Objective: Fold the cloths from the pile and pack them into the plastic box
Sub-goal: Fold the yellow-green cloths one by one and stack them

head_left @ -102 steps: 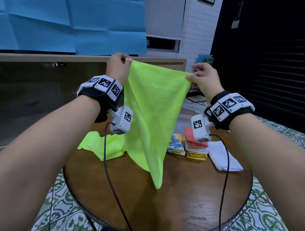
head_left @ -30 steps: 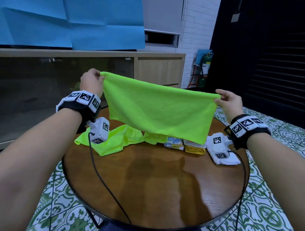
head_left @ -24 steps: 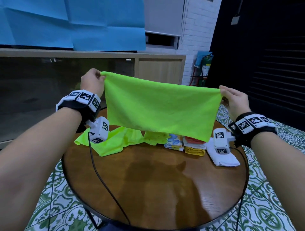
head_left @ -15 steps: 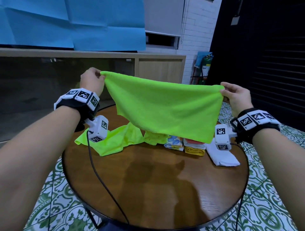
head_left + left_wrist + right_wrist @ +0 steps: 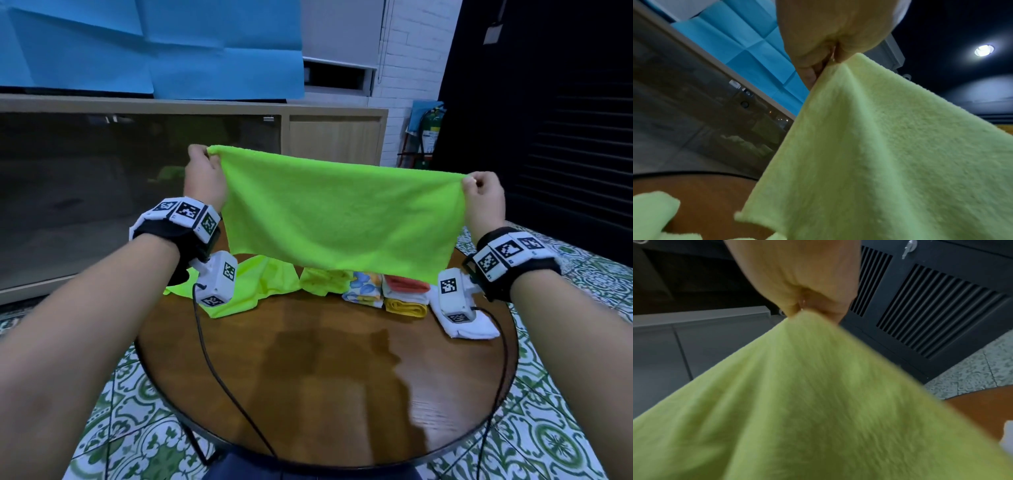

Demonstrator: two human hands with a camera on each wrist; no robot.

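The head view looks forward and down from above the person's arms, taking in the whole round desk [image 5: 325, 394], both hands raised over it and the cabinet and blue wall behind. The left wrist view sits right under the left hand [image 5: 834, 32], looking up along it at a tilt; the fingers [image 5: 809, 74] and the green cloth [image 5: 890, 154] fill most of the frame, with the desk's edge low at the left. The right wrist view is just as close beneath the right hand [image 5: 797, 277], facing a dark slatted door, blurred. All three views share the cloth and the desk.
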